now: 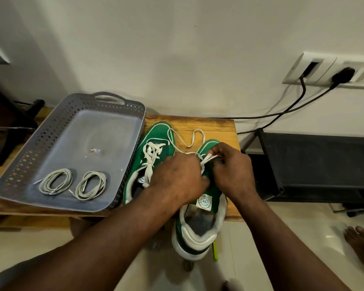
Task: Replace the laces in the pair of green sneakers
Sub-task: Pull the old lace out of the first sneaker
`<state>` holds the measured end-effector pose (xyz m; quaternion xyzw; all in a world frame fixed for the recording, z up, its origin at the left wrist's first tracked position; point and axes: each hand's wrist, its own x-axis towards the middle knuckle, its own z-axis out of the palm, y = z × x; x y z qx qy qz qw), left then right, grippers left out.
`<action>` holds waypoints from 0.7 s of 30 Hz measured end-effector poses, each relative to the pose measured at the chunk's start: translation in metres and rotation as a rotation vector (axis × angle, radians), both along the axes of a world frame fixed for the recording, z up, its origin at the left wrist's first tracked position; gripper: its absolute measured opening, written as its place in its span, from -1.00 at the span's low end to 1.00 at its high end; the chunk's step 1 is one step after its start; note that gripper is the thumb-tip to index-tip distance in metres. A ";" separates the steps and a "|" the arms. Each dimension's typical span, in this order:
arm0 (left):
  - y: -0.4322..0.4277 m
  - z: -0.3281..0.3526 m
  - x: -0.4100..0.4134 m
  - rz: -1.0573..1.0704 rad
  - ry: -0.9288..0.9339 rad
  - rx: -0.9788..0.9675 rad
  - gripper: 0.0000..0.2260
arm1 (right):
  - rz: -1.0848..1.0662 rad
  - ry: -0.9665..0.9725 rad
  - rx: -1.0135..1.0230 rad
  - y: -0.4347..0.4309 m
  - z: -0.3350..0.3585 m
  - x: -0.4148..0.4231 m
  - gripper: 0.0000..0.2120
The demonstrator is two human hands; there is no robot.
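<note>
Green sneakers (pixel 156 133) lie on the wooden table (pixel 214 124) beside a grey tray (pixel 72 99); the near sneaker (pixel 200 227) overhangs the table's front edge under both hands. The right hand (pixel 231 169) has its fingers (pixel 213 153) pinching the old lace (pixel 194 135). The left hand (pixel 177 177) curls over the upper, apparently steadying it. The flat lace looks limp, light and likely to snag, so pinch close to each eyelet. The shoe seems soft and is best held by its sides. Coiled new laces (pixel 56 181) wait in the tray.

I am counting two green sneakers (pixel 156 141) (pixel 200 227), two old laces (pixel 151 160) (pixel 195 135), two coiled new laces (pixel 56 181) (pixel 90 185), one grey tray (pixel 29 156), one wooden table (pixel 208 124).
</note>
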<state>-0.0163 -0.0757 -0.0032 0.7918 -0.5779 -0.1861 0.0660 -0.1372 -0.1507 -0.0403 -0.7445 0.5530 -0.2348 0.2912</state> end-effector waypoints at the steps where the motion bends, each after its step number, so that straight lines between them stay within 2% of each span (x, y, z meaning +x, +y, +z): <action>1: -0.001 -0.002 -0.003 0.010 -0.024 -0.027 -0.78 | 0.003 0.005 0.001 0.000 0.001 0.000 -0.74; 5: -0.004 -0.007 -0.004 -0.004 -0.092 -0.073 -0.81 | 0.051 0.062 -0.044 0.002 0.006 -0.003 -0.73; 8: -0.005 -0.014 0.004 0.025 0.012 -0.034 -0.78 | 0.057 0.076 -0.022 0.000 0.009 -0.005 -0.74; 11: -0.007 -0.020 0.007 0.066 0.014 -0.055 -0.84 | 0.101 0.061 0.030 0.002 0.017 -0.008 -0.76; 13: -0.008 -0.020 0.007 0.073 0.028 -0.051 -0.89 | 0.200 0.016 0.150 0.001 0.028 -0.011 -0.82; 15: -0.007 -0.017 0.008 0.067 0.047 -0.031 -0.91 | 0.427 -0.094 0.415 -0.001 0.044 -0.020 -0.93; 17: -0.007 -0.019 0.008 0.051 0.020 -0.029 -0.86 | 0.600 -0.173 0.621 0.000 0.058 -0.030 -0.89; 18: -0.008 -0.021 0.008 0.044 0.011 -0.034 -0.85 | 0.611 -0.171 0.652 0.001 0.062 -0.034 -0.86; 20: -0.009 -0.021 0.008 0.040 0.029 -0.039 -0.86 | 0.522 -0.099 0.610 0.002 0.060 -0.036 -0.72; 21: -0.010 -0.022 0.009 0.037 0.039 -0.043 -0.87 | 0.457 0.006 0.514 0.002 0.053 -0.033 -0.68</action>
